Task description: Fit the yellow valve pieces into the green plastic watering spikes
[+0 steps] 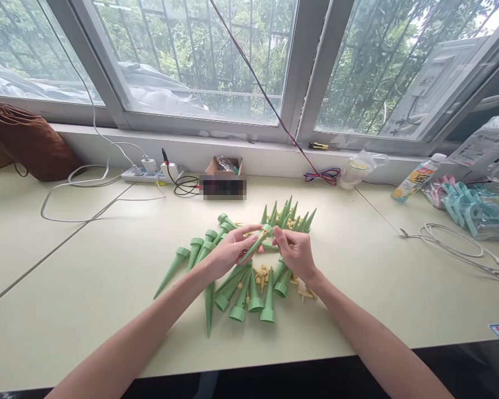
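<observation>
My left hand is closed around a green plant watering spike, its tip slanting down to the left and its ribbed cap up. A small orange-yellow piece shows near the cap. Right beside that cap is my right hand, fingers curled and thumb pressed in; what they pinch, if anything, is hidden. Capped green spikes lie to the left, and several open-ended ones fan out below my hands. Pale yellow plastic valves are heaped among them, with more under my right wrist.
More spikes point upward behind my hands. At the back are a power strip, a small cardboard box and coiled wire. A bottle, teal clips and a white cable lie right; a brown bag left.
</observation>
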Demonstrator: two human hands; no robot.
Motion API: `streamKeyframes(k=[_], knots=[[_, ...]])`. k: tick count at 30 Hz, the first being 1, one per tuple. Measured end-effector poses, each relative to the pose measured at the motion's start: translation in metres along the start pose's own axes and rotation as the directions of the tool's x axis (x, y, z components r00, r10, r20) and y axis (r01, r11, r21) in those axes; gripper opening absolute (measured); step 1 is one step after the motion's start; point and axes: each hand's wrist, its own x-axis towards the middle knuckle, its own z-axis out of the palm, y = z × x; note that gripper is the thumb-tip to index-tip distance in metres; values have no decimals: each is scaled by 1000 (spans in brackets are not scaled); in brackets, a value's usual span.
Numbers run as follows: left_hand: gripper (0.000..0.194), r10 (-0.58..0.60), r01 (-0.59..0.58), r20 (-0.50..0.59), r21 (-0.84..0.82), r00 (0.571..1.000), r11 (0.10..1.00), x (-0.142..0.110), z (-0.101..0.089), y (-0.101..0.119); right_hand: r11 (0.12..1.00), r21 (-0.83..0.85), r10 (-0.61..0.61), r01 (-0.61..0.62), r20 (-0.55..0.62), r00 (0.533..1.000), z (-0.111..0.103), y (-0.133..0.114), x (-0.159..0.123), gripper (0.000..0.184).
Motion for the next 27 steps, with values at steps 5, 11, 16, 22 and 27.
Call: streamKeyframes(k=[5,11,16,22,27], knots=[[47,-4,6,29,-73,1000,997,1,-2,-1,999,-17,-37,37,1,999,1,-1,0,51],[34,1,8,63,-128,998,992,2,-4,-2,997,-48,-62,63,14,998,0,-1,1,51],[34,-16,20,24,-142,1000,990,1,-1,0,996,-61,-68,70,28,997,1,0,0,51],[47,5,-37,-142,-228,990,973,2,-1,3,994,-112,-5,9,35,999,-1,-1,1,49],[58,41,-121,-312,-239,949,964,2,-2,6,986,-164,25,-10,90,996,-3,3,2,28]])
